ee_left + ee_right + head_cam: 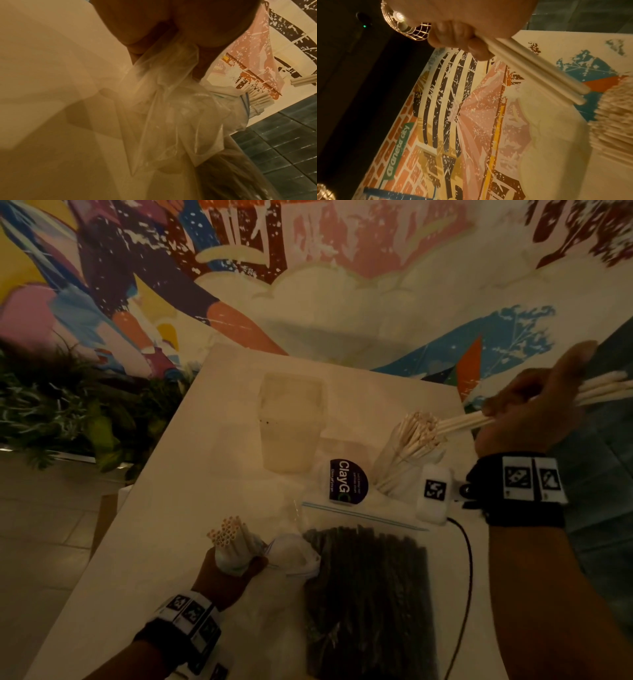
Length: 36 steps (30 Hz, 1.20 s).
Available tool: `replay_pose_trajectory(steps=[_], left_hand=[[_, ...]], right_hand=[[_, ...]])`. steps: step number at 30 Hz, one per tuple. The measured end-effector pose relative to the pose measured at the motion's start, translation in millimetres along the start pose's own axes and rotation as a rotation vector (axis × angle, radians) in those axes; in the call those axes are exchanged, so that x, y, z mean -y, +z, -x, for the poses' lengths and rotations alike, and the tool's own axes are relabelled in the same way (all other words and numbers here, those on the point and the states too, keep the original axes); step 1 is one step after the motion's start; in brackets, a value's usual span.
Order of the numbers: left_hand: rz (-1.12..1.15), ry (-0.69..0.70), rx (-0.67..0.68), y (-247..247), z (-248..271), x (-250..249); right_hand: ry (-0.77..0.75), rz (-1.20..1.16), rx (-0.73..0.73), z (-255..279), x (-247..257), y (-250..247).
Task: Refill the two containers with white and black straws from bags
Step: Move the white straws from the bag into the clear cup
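Note:
My left hand (228,571) grips the clear bag of white straws (230,537) upright near the table's front; the crumpled bag plastic (164,108) hangs below my palm in the left wrist view. My right hand (534,412) holds a few white straws (462,423) nearly level, their tips at the right container (407,460), which is packed with white straws. In the right wrist view the held white straws (539,73) point toward the container's straw tops (614,121). An empty clear container (291,422) stands at centre. A zip bag of black straws (370,594) lies flat in front.
A white table (164,542) carries everything. A dark round "ClayGo" label (347,481) lies between the containers. A colourful mural wall (342,268) is behind, green plants (68,412) at left, dark tiled floor (603,474) at right. A black cable (466,577) runs from my right wrist.

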<state>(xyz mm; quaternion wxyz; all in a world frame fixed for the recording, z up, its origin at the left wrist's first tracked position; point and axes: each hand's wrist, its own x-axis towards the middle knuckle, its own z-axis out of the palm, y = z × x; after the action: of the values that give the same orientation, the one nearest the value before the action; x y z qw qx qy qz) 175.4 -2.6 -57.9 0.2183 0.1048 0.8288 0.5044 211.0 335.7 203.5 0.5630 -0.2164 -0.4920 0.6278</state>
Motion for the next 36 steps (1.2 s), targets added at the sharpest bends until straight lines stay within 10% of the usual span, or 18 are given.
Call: replay_pose_trajectory(steps=[9, 36], left_hand=[[0.052, 0.057, 0.015, -3, 7, -13], [0.065, 0.107, 0.010, -2, 7, -7]], right_hand=[[0.210, 0.020, -0.107, -15, -54, 8], [0.018, 0.332, 0.217, -21, -71, 13]])
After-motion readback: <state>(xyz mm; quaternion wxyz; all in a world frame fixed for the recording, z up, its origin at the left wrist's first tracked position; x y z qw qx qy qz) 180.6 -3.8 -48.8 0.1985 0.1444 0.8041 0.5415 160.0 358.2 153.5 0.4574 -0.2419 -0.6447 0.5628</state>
